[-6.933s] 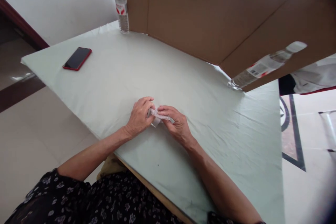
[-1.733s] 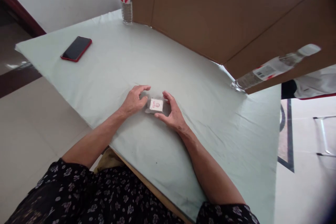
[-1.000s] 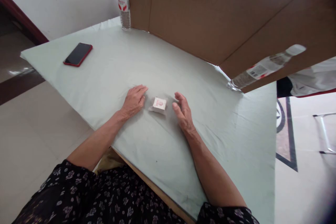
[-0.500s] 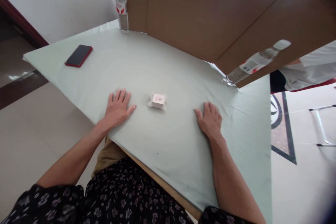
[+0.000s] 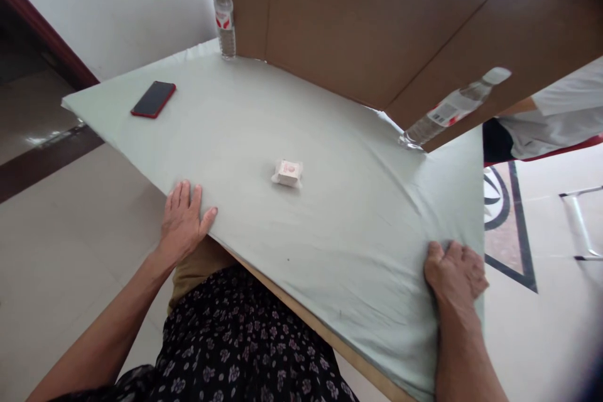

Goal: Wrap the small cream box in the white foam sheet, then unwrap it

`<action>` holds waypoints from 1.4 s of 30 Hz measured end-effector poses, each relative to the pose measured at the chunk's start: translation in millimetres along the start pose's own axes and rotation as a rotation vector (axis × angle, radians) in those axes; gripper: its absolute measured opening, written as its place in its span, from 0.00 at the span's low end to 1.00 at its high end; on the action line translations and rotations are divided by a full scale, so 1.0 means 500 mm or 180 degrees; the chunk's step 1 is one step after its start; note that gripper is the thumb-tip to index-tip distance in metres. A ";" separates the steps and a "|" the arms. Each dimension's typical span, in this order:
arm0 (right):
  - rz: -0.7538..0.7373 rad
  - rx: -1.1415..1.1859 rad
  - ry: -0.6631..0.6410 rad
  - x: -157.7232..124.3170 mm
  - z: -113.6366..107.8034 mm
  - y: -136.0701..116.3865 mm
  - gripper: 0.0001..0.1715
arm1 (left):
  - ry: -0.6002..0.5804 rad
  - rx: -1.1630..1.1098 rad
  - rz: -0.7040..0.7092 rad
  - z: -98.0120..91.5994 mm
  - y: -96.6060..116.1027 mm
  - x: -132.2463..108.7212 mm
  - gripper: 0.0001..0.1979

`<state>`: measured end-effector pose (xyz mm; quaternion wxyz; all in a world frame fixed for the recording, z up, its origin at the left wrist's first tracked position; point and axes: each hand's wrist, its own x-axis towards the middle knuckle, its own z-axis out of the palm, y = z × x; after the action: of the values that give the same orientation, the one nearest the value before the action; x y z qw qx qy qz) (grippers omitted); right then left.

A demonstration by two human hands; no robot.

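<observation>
A small folded white packet (image 5: 287, 173) with a reddish mark lies alone near the middle of the pale green table cloth (image 5: 330, 201). My left hand (image 5: 183, 221) rests flat at the near left edge of the table, fingers stretched out, holding nothing. My right hand (image 5: 455, 276) is at the near right edge with its fingers curled into the cloth, which puckers around them. Both hands are well away from the packet.
A red-cased phone (image 5: 153, 99) lies at the far left. One water bottle (image 5: 225, 17) stands at the back; another (image 5: 450, 110) stands at the right against a big brown cardboard wall (image 5: 377, 19). Tiled floor lies on both sides.
Both hands let go of the packet and slid apart from it to the table's near edges. The right hand went from flat to curled on the cloth. The packet stays put.
</observation>
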<state>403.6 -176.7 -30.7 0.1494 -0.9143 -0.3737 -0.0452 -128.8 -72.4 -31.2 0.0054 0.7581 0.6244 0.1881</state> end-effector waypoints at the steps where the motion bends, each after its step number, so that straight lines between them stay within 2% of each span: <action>1: -0.0106 0.0071 0.0214 0.000 -0.007 0.008 0.42 | -0.0004 0.0000 0.0000 -0.009 -0.003 -0.008 0.33; 4: -0.0598 0.0319 0.0761 0.021 -0.027 0.010 0.37 | -0.0162 0.0078 0.0052 -0.047 -0.016 -0.018 0.30; 6: -0.0917 0.0598 0.0807 0.051 -0.035 -0.022 0.32 | -0.0260 0.0055 0.0007 -0.071 -0.016 -0.007 0.25; 8: -0.1424 0.1123 0.0555 0.080 -0.035 -0.087 0.25 | -0.0208 -0.0161 -0.0057 -0.085 0.001 0.017 0.22; 10: -0.2008 0.1632 0.0311 0.098 -0.028 -0.179 0.19 | -0.0217 -0.0564 0.0018 -0.084 0.035 0.052 0.20; 12: -0.2503 0.2090 0.0128 0.102 -0.017 -0.282 0.12 | -0.0349 -0.0964 0.0067 -0.068 0.081 0.093 0.20; 15: -0.2944 0.2723 -0.0534 0.089 0.006 -0.421 0.09 | -0.0624 -0.1521 0.0066 -0.026 0.152 0.160 0.25; 17: -0.3152 0.2921 -0.0810 0.076 0.022 -0.486 0.08 | -0.0806 -0.1947 0.0058 0.007 0.189 0.203 0.30; 19: -0.3333 0.3058 -0.0975 0.066 0.037 -0.525 0.08 | -0.0871 -0.2448 0.0180 0.038 0.213 0.239 0.36; 22: -0.3481 0.2953 -0.1006 0.056 0.051 -0.538 0.08 | -0.0906 -0.2962 0.0538 0.077 0.229 0.270 0.42; 27: -0.3581 0.2624 -0.1004 0.047 0.057 -0.518 0.10 | -0.1185 -0.3266 0.0455 0.110 0.229 0.265 0.46; 31: -0.3825 0.2265 -0.0976 0.037 0.055 -0.536 0.11 | -0.1143 -0.3387 0.0487 0.120 0.228 0.254 0.45; 36: -0.4216 0.1596 -0.0915 0.038 0.031 -0.568 0.10 | -0.0974 -0.3228 0.0462 0.123 0.231 0.251 0.43; 42: -0.4372 0.1178 -0.0745 0.032 0.022 -0.573 0.13 | -0.0839 -0.3036 0.0524 0.123 0.235 0.249 0.42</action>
<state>215.1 31.1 30.8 0.1987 -0.4315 -0.8794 0.0334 18.8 34.1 -25.3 0.4153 0.7353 0.4009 0.3550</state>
